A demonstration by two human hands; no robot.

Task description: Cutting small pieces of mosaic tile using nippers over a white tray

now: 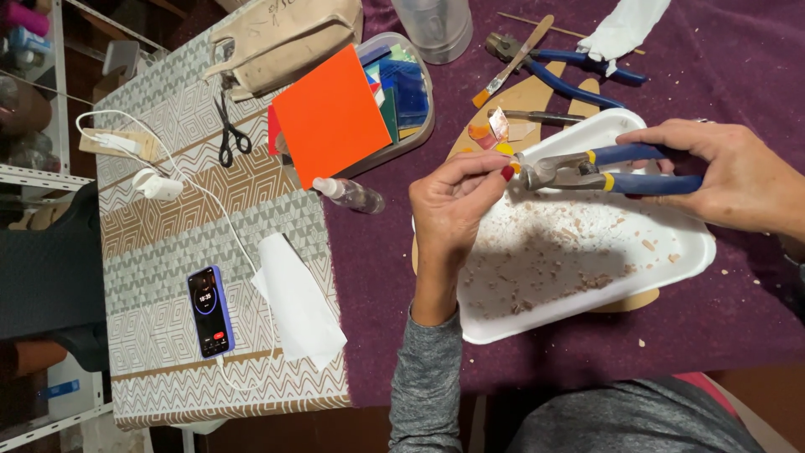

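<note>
My left hand (457, 205) pinches a tiny piece at the fingertips, right against the jaws of blue-handled nippers (587, 168); the piece is too small to tell its colour. My right hand (725, 172) squeezes the nippers' handles. Both hands hover over a white foam tray (683, 252) scattered with small pale chips. Small orange, yellow and iridescent glass pieces (490, 132) lie on a tan wooden shape just beyond the tray.
An orange glass square (331, 113) leans on a clear tub of blue and green glass (407, 92). A second pair of blue pliers (570, 71), a brush (511, 63), a small bottle (352, 195), scissors (228, 130) and a phone (210, 310) with cable lie around.
</note>
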